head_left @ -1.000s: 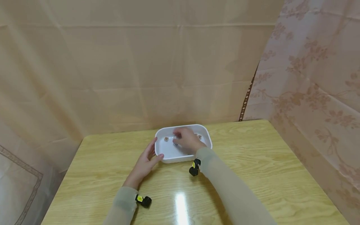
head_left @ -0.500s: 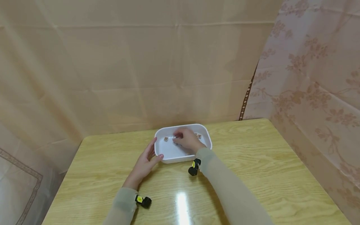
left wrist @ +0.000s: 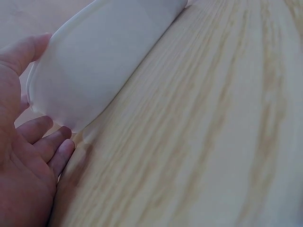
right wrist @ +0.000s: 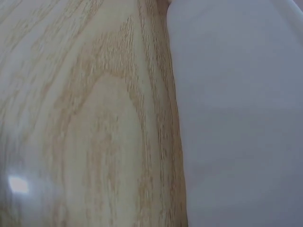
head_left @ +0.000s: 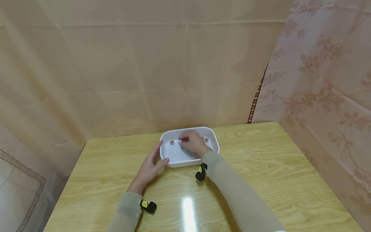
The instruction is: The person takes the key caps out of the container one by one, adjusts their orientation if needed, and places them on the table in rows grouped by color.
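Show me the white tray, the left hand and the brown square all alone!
White tray (head_left: 175, 156), head view: bare floor inside.
Left hand (left wrist: 26, 161), left wrist view: palm.
Brown square (head_left: 172, 142), head view: top face.

A yellowish, wood-grained table (head_left: 278, 170) with rounded far corners is seen, its glossy top crossed by a bright streak of reflected light (head_left: 188, 214). Near the far edge, a white, round-cornered rectangular tray (head_left: 177, 156) is set upright directly on it.

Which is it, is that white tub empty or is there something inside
Not empty. In the head view, a small block lies toward the left end of the tub, with other blocks toward the right.
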Motion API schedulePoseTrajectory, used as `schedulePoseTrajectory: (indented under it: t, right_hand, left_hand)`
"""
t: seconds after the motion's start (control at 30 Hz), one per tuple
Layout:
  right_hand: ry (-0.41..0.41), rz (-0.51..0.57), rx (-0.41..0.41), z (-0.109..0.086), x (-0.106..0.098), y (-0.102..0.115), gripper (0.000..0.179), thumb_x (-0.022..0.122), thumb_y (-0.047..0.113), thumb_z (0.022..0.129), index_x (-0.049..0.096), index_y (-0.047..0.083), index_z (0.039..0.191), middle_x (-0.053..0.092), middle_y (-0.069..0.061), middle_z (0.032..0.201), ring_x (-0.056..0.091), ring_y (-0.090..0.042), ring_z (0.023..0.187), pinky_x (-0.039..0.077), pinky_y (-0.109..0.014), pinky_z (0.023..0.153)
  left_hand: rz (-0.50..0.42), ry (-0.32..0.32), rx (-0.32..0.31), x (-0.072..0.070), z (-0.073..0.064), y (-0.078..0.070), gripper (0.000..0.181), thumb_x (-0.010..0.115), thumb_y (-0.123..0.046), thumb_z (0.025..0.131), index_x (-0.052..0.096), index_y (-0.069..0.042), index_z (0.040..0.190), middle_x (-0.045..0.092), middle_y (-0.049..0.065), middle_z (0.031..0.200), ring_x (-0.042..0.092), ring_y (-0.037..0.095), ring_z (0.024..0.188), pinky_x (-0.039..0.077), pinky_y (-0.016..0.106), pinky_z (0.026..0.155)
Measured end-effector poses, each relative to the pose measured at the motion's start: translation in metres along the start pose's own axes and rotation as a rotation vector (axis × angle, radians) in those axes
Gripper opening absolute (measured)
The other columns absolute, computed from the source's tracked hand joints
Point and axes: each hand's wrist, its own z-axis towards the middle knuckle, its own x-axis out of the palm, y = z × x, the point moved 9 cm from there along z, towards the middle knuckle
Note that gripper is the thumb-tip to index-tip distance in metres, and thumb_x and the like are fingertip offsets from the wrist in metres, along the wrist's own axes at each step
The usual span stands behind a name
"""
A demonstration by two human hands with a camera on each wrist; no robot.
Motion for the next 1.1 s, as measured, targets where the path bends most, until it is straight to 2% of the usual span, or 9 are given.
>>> schedulePoseTrajectory:
  t: [0.2,0.37,0.67,0.87,1.1]
  right_hand:
    - [-0.002,0.016,0.021,-0.0008,0.0007,0.0010,0.020,0.084,0.008,0.096,0.083,0.008,0.117,0.078,-0.005,0.111,0.070,-0.019,0.104,0.060,-0.037,0.098]
    - [0.015,0.017,0.040,-0.0002,0.0025,-0.0003,0.020,0.085,0.009,0.097,0.083,0.011,0.116,0.077,-0.003,0.111,0.068,-0.017,0.103,0.060,-0.034,0.097]
    - [0.034,0.003,0.007,0.0005,0.0033,0.0018,0.016,0.085,0.005,0.094,0.084,0.008,0.110,0.078,-0.003,0.100,0.067,-0.014,0.092,0.059,-0.027,0.085]
    - [0.008,0.100,-0.013,-0.0007,-0.0018,0.0066,0.017,0.081,0.008,0.096,0.082,0.009,0.113,0.076,-0.002,0.101,0.066,-0.016,0.094,0.057,-0.029,0.085]
    - [0.000,0.156,-0.012,-0.0036,-0.0035,0.0093,0.024,0.071,0.014,0.104,0.081,0.017,0.126,0.077,0.003,0.110,0.065,-0.015,0.099,0.056,-0.030,0.089]
  left_hand:
    - [0.022,-0.003,-0.011,-0.0007,-0.0013,0.0009,0.084,0.077,-0.025,0.106,0.029,-0.020,0.175,0.033,0.017,0.176,0.043,0.039,0.156,0.033,0.054,0.130]
    - [0.038,-0.008,-0.003,-0.0010,-0.0016,-0.0002,0.083,0.076,-0.024,0.106,0.030,-0.018,0.174,0.035,0.019,0.175,0.044,0.041,0.155,0.033,0.056,0.130]
    - [0.050,-0.006,0.017,-0.0004,-0.0012,-0.0008,0.082,0.076,-0.021,0.106,0.030,-0.017,0.174,0.037,0.021,0.174,0.045,0.042,0.155,0.034,0.055,0.129]
    - [0.047,-0.001,0.021,-0.0012,-0.0012,-0.0016,0.082,0.075,-0.021,0.106,0.029,-0.017,0.174,0.036,0.021,0.174,0.046,0.042,0.154,0.034,0.056,0.129]
    - [0.063,-0.005,0.008,-0.0009,-0.0025,-0.0026,0.082,0.075,-0.022,0.107,0.029,-0.019,0.174,0.036,0.020,0.174,0.045,0.041,0.155,0.034,0.056,0.129]
